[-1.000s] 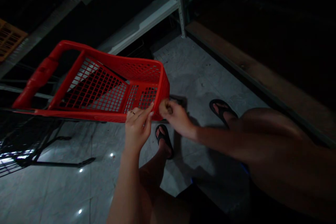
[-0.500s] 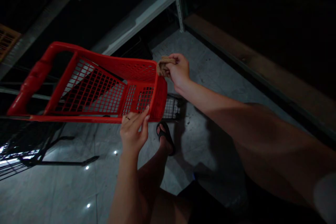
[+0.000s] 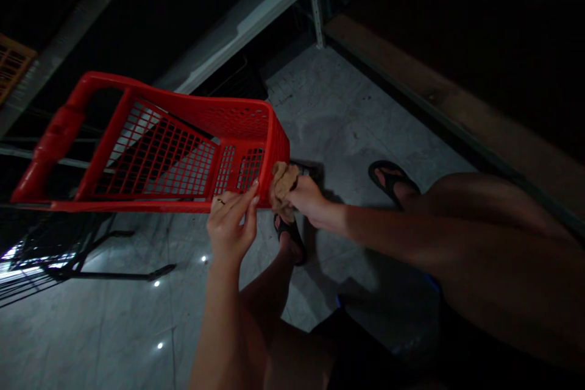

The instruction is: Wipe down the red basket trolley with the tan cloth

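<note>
The left hand rests its flat, extended fingers on the near rim of the red plastic mesh cart basket, probably to steady it, while the right hand, fingers closed, presses a crumpled tan cloth against its near-right corner.

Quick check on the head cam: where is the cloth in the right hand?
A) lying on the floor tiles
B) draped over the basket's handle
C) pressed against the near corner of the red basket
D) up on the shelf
C: the right hand holds the bunched tan cloth against the near corner of the red basket, while the left hand rests its fingertips on the rim beside it.
</note>
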A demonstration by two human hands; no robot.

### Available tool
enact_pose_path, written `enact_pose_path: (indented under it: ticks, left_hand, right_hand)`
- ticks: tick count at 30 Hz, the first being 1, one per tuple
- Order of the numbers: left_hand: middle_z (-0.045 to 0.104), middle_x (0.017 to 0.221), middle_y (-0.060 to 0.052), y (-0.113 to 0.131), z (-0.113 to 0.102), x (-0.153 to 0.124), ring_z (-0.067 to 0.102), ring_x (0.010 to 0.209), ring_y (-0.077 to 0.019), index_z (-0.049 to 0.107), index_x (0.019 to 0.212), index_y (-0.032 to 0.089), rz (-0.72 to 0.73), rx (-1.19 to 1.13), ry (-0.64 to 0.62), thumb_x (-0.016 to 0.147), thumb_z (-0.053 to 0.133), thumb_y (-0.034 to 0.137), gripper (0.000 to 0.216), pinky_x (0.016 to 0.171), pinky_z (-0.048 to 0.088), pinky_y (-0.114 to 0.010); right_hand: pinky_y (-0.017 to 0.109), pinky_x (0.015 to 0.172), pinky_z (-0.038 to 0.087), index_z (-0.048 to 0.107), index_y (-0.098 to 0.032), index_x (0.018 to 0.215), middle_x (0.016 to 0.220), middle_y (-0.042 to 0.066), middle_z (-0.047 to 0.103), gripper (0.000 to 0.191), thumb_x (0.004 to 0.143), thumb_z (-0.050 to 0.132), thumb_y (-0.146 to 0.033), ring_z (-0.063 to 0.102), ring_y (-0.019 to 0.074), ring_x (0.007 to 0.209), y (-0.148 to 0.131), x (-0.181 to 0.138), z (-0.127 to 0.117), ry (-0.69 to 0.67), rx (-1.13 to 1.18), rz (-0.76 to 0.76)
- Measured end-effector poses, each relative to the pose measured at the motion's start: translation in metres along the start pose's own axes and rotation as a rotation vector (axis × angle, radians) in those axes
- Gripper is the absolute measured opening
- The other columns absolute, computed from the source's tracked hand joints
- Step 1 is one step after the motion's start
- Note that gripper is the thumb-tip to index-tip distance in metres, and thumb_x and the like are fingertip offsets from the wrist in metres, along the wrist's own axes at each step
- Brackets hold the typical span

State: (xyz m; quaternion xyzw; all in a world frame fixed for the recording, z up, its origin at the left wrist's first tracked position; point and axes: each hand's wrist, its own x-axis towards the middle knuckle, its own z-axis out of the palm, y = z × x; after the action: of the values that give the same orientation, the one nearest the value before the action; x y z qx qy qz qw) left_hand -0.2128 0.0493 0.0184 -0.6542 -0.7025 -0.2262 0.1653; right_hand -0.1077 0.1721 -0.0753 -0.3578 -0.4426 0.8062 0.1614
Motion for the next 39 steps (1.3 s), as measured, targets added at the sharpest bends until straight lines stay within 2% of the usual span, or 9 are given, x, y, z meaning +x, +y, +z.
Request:
enact_pose_path:
  ticks: [3, 8, 12, 17, 23, 25, 30, 32, 39]
  left_hand:
    - [0.080, 0.087, -0.003, 0.004, -0.001, -0.002, 0.064, 0.071, -0.0157, 0.073, 0.130, 0.021, 0.002, -0.010, -0.007, 0.099, 0.063, 0.012, 0.034, 0.075, 0.045, -0.033]
    - [0.080, 0.089, -0.003, 0.008, -0.003, -0.005, 0.065, 0.074, -0.0154, 0.071, 0.134, 0.021, 0.012, -0.017, -0.017, 0.099, 0.063, 0.011, 0.037, 0.075, 0.046, -0.033]
    - [0.079, 0.086, -0.002, 0.009, -0.004, -0.002, 0.064, 0.071, -0.0151, 0.071, 0.133, 0.022, 0.008, -0.005, -0.033, 0.100, 0.062, 0.012, 0.036, 0.075, 0.045, -0.033]
    - [0.078, 0.083, -0.003, 0.006, -0.003, -0.003, 0.063, 0.070, -0.0153, 0.073, 0.130, 0.019, -0.001, -0.005, -0.034, 0.099, 0.064, 0.012, 0.033, 0.074, 0.045, -0.033]
    - [0.081, 0.089, -0.003, 0.004, -0.003, -0.001, 0.064, 0.070, -0.0154, 0.072, 0.131, 0.020, 0.027, 0.006, -0.035, 0.100, 0.062, 0.013, 0.033, 0.073, 0.045, -0.033]
    - [0.081, 0.089, -0.003, 0.005, -0.003, 0.000, 0.065, 0.070, -0.0155, 0.072, 0.131, 0.020, 0.026, -0.003, -0.033, 0.100, 0.063, 0.012, 0.033, 0.073, 0.045, -0.033]
    - [0.081, 0.088, -0.003, 0.009, -0.003, 0.000, 0.064, 0.069, -0.0156, 0.072, 0.131, 0.022, 0.025, -0.018, -0.012, 0.099, 0.063, 0.012, 0.034, 0.073, 0.047, -0.033]
    - [0.081, 0.088, -0.003, 0.010, -0.002, 0.001, 0.065, 0.070, -0.0155, 0.072, 0.131, 0.023, 0.026, -0.022, -0.009, 0.100, 0.062, 0.013, 0.034, 0.074, 0.047, -0.033]
    - [0.080, 0.087, -0.003, 0.012, -0.002, 0.003, 0.065, 0.071, -0.0158, 0.072, 0.130, 0.021, 0.016, -0.031, -0.010, 0.099, 0.064, 0.012, 0.034, 0.075, 0.048, -0.033]
  right_hand:
    - [0.026, 0.059, 0.051, 0.063, -0.021, 0.086, 0.082, 0.002, 0.070, 0.019, 0.076, 0.055, -0.007, 0.064, 0.0142, 0.068, -0.044, 0.055, -0.024, 0.271, 0.049, -0.027]
    - [0.029, 0.087, 0.056, 0.060, -0.025, 0.101, 0.119, 0.005, 0.071, 0.039, 0.075, 0.049, 0.003, 0.066, 0.0175, 0.113, -0.097, 0.117, -0.044, 0.522, -0.081, -0.512]
    - [0.040, 0.108, 0.051, 0.062, -0.026, 0.103, 0.116, 0.005, 0.070, 0.035, 0.080, 0.052, -0.001, 0.063, 0.0217, 0.120, -0.071, 0.096, -0.026, 0.344, -0.317, -0.606]
    - [0.050, 0.108, 0.050, 0.057, -0.023, 0.121, 0.125, 0.013, 0.066, 0.034, 0.092, 0.044, -0.012, 0.063, 0.0262, 0.119, -0.010, 0.016, -0.019, 0.039, -0.465, -0.580]
    - [0.033, 0.088, 0.057, 0.070, -0.027, 0.090, 0.099, 0.001, 0.074, 0.028, 0.081, 0.055, -0.005, 0.070, 0.0177, 0.091, 0.025, -0.044, -0.019, -0.468, -0.513, -0.574]
    - [0.033, 0.088, 0.056, 0.072, -0.025, 0.088, 0.094, 0.001, 0.074, 0.031, 0.082, 0.051, -0.003, 0.070, 0.0163, 0.088, 0.007, -0.028, -0.023, -0.347, -0.471, -0.538]
    - [0.036, 0.098, 0.051, 0.069, -0.020, 0.096, 0.102, 0.005, 0.073, 0.028, 0.082, 0.052, -0.002, 0.068, 0.0185, 0.101, -0.079, 0.068, -0.062, 0.451, -0.294, -0.544]
    - [0.035, 0.100, 0.049, 0.066, -0.018, 0.097, 0.106, 0.006, 0.071, 0.029, 0.078, 0.053, 0.000, 0.065, 0.0190, 0.106, -0.099, 0.096, -0.073, 0.616, -0.280, -0.588]
    - [0.032, 0.089, 0.048, 0.057, -0.022, 0.074, 0.082, -0.001, 0.065, 0.026, 0.067, 0.054, 0.003, 0.062, 0.0165, 0.085, -0.049, 0.069, -0.036, 0.254, -0.385, -0.425]
